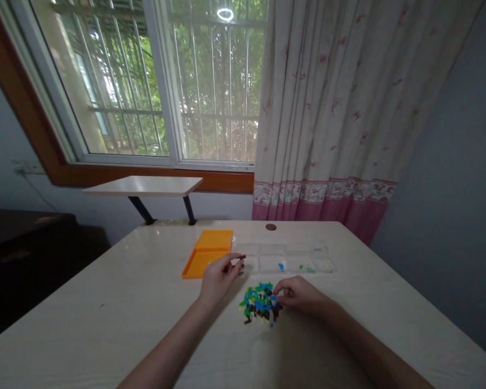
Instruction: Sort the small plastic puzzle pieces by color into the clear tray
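Note:
My left hand [221, 276] is raised at the left end of a clear compartment tray [273, 272], its fingertips pinching a small dark brown building brick [242, 257]. At the right edge of a pile of small bricks [259, 302] in blue, green, brown and yellow, my right hand [299, 294] has its thumb and forefinger closed on a small blue brick [274, 297]. A few blue pieces [281, 267] lie in one tray compartment, green pieces [306, 268] in another, and a yellow piece [324, 266] in the rightmost front one.
An open orange case [189, 264] lies left of the tray, partly behind my left hand. A small raised shelf [146, 185] on black legs stands at the table's far left edge. Behind the table [105, 324] are a barred window and a curtain [328, 108].

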`<state>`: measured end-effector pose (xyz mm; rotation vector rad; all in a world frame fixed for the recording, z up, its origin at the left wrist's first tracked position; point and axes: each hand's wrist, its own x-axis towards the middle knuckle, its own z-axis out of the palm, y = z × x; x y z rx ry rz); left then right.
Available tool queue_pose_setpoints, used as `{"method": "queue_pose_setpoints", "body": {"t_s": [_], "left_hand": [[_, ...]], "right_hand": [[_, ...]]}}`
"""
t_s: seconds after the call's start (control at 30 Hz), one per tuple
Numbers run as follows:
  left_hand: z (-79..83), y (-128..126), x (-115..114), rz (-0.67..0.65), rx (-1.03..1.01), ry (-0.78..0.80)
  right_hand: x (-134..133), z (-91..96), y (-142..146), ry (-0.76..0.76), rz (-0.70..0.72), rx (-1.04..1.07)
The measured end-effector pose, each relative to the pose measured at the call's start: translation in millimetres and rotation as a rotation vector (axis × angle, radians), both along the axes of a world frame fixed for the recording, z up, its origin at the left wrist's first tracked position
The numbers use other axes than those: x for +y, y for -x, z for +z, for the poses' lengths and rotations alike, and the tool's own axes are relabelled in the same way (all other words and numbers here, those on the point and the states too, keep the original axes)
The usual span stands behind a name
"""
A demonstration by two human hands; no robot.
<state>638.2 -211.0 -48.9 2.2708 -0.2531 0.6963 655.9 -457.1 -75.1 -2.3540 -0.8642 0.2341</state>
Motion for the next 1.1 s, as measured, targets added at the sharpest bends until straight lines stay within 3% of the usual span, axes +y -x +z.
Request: {"method": "queue_pose_setpoints", "body": {"t_s": [0.63, 0.97, 1.1], "left_hand": [[-4.4, -5, 8, 0.030, 0.003, -0.049], [-11.9, -14, 12, 0.229, 0.190, -0.332], [-7.6, -9, 9, 0.117, 0.188, -0.320]], "right_hand": [[2, -2.2, 1, 0.070, -0.005, -0.025], [0, 2.8, 3, 0.110, 0.016, -0.051], [-1, 5.5, 3, 0.080, 0.001, -0.060]]}}
